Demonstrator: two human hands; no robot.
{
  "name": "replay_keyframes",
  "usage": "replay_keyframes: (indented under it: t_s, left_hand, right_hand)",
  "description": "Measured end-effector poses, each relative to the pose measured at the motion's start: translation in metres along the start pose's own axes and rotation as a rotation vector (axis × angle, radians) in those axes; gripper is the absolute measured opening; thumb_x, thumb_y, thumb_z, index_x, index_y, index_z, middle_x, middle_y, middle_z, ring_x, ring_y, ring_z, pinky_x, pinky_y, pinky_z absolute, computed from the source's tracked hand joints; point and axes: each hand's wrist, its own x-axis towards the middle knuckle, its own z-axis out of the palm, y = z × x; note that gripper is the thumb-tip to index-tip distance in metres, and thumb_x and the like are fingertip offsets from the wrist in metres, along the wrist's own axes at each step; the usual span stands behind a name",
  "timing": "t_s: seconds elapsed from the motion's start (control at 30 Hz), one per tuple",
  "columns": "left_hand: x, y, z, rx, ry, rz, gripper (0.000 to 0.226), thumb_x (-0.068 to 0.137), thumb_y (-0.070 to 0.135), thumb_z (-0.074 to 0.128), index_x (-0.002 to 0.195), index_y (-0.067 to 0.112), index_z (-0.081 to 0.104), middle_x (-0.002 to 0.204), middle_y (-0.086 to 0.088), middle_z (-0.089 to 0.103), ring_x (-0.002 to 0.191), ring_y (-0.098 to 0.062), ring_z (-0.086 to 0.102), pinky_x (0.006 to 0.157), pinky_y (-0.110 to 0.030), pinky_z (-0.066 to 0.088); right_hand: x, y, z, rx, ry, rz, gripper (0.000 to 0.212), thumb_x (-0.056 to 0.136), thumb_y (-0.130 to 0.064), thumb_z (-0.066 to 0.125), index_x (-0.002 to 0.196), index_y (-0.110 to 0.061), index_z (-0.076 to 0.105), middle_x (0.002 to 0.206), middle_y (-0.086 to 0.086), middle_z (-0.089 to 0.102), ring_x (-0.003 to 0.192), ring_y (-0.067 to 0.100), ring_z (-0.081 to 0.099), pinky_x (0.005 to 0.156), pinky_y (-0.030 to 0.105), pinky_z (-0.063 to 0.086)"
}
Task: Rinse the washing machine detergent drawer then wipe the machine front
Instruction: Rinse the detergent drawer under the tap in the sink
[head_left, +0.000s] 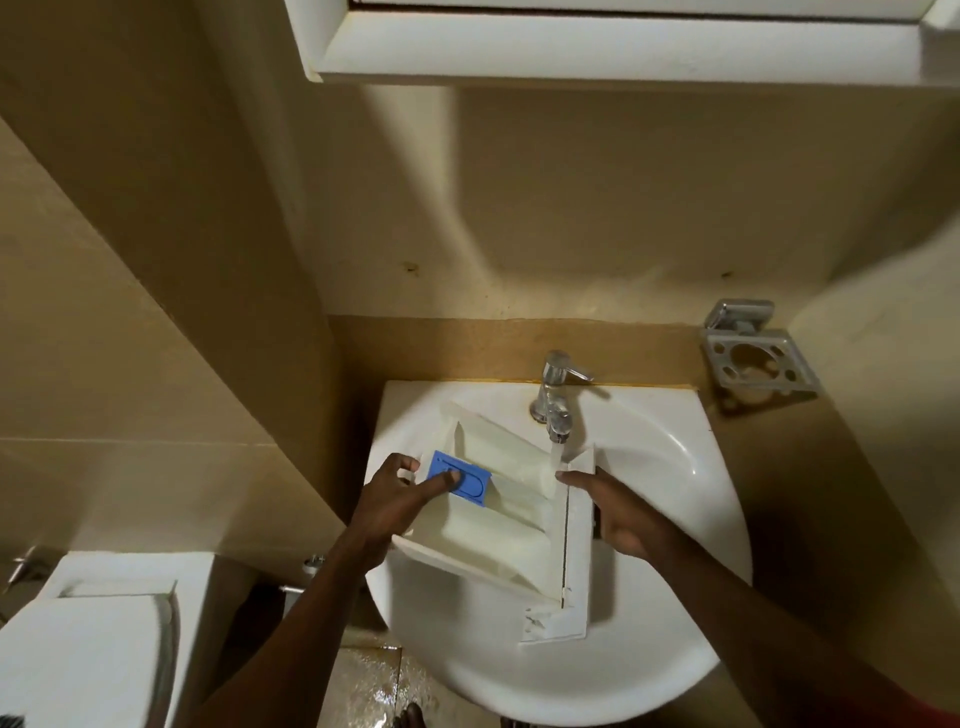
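A white detergent drawer (498, 519) lies tilted over the white sink (665, 597). Its front panel (574, 566) points toward me on the right. A blue insert (475, 480) sits in its left rear compartment. Water runs from the chrome tap (557, 400) into the drawer's far right corner. My left hand (392, 501) grips the drawer's left side, thumb pressed on the blue insert. My right hand (618, 512) holds the right side behind the front panel, index finger stretched toward the water stream.
A white cabinet (597, 41) hangs overhead. A chrome holder (753, 353) is fixed to the beige wall at right. A white toilet cistern (98, 644) stands at lower left. The floor (369, 686) below the sink is wet.
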Motion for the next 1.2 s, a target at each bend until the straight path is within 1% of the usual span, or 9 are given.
replay_keyframes:
  t_s: [0.13, 0.3, 0.47, 0.53, 0.6, 0.67, 0.77, 1.0, 1.2]
  left_hand:
    - [0.004, -0.017, -0.003, -0.037, -0.095, -0.042, 0.073, 0.056, 0.065, 0.081, 0.107, 0.020, 0.054, 0.109, -0.007, 0.070, 0.097, -0.021, 0.064, 0.072, -0.032, 0.046]
    - [0.006, -0.016, 0.011, -0.072, -0.277, -0.112, 0.063, 0.076, 0.054, 0.075, 0.126, 0.031, 0.044, 0.116, 0.000, 0.060, 0.106, -0.020, 0.054, 0.087, -0.037, 0.045]
    - [-0.001, -0.012, 0.026, -0.051, -0.285, 0.012, 0.061, 0.082, 0.043, 0.072, 0.134, 0.026, 0.043, 0.108, 0.004, 0.068, 0.098, -0.010, 0.064, 0.068, -0.021, 0.049]
    - [-0.003, -0.008, 0.029, -0.034, -0.273, 0.053, 0.056, 0.085, 0.038, 0.072, 0.131, 0.025, 0.044, 0.105, 0.000, 0.069, 0.093, -0.011, 0.065, 0.061, -0.013, 0.049]
    - [0.000, -0.005, 0.032, -0.023, -0.263, 0.069, 0.055, 0.086, 0.035, 0.072, 0.132, 0.024, 0.044, 0.108, -0.002, 0.068, 0.094, -0.012, 0.065, 0.058, -0.011, 0.049]
    - [0.001, -0.003, 0.033, -0.014, -0.252, 0.078, 0.056, 0.086, 0.035, 0.071, 0.134, 0.023, 0.043, 0.111, -0.003, 0.068, 0.095, -0.013, 0.065, 0.058, -0.011, 0.050]
    - [0.005, -0.006, 0.034, -0.005, -0.232, 0.085, 0.056, 0.085, 0.037, 0.072, 0.133, 0.024, 0.045, 0.108, -0.001, 0.068, 0.094, -0.012, 0.065, 0.059, -0.013, 0.049]
    - [0.009, -0.009, 0.035, 0.011, -0.225, 0.093, 0.059, 0.083, 0.040, 0.073, 0.134, 0.024, 0.046, 0.110, -0.002, 0.068, 0.093, -0.013, 0.065, 0.063, -0.018, 0.050]
    - [0.016, -0.012, 0.029, -0.030, -0.228, 0.052, 0.053, 0.082, 0.040, 0.075, 0.127, 0.026, 0.051, 0.102, -0.003, 0.068, 0.093, -0.017, 0.065, 0.068, -0.025, 0.052]
  right_hand:
    - [-0.004, 0.001, 0.002, 0.082, 0.016, -0.033, 0.027, 0.089, -0.023, 0.059, 0.116, -0.027, 0.060, 0.108, 0.013, 0.069, 0.094, 0.030, 0.065, 0.075, 0.037, 0.052]
    - [-0.005, 0.010, -0.002, 0.055, 0.168, -0.119, 0.040, 0.083, -0.025, 0.057, 0.120, -0.038, 0.056, 0.110, 0.000, 0.070, 0.100, 0.024, 0.066, 0.076, 0.037, 0.053]
    - [-0.012, 0.003, -0.009, -0.098, 0.184, -0.116, 0.033, 0.086, -0.046, 0.061, 0.117, -0.036, 0.056, 0.117, -0.006, 0.064, 0.103, 0.015, 0.062, 0.085, 0.038, 0.051]
    - [-0.018, -0.009, -0.013, -0.190, 0.218, -0.107, 0.046, 0.085, -0.058, 0.057, 0.119, -0.027, 0.059, 0.112, -0.002, 0.066, 0.100, 0.016, 0.063, 0.091, 0.039, 0.051]
    - [-0.020, -0.027, -0.016, -0.358, 0.353, -0.197, 0.057, 0.090, -0.058, 0.049, 0.128, -0.017, 0.053, 0.116, 0.003, 0.061, 0.107, 0.020, 0.058, 0.097, 0.033, 0.043]
    - [-0.023, -0.048, -0.015, -0.507, 0.520, -0.388, 0.050, 0.095, -0.049, 0.047, 0.133, -0.017, 0.050, 0.131, 0.007, 0.057, 0.117, 0.023, 0.054, 0.095, 0.029, 0.036]
    - [-0.022, -0.083, -0.006, -0.627, 0.539, -0.632, 0.039, 0.098, -0.037, 0.046, 0.132, -0.018, 0.051, 0.133, 0.004, 0.057, 0.117, 0.024, 0.054, 0.093, 0.028, 0.038]
    - [-0.011, -0.105, 0.036, -0.987, 0.615, -0.600, 0.037, 0.097, -0.037, 0.043, 0.099, -0.006, 0.064, 0.103, 0.016, 0.067, 0.096, 0.033, 0.062, 0.072, 0.030, 0.042]
    - [-0.016, -0.091, 0.012, -0.617, 0.467, -0.529, 0.024, 0.093, -0.025, 0.047, 0.076, -0.023, 0.064, 0.085, 0.004, 0.070, 0.083, 0.025, 0.064, 0.072, 0.032, 0.048]
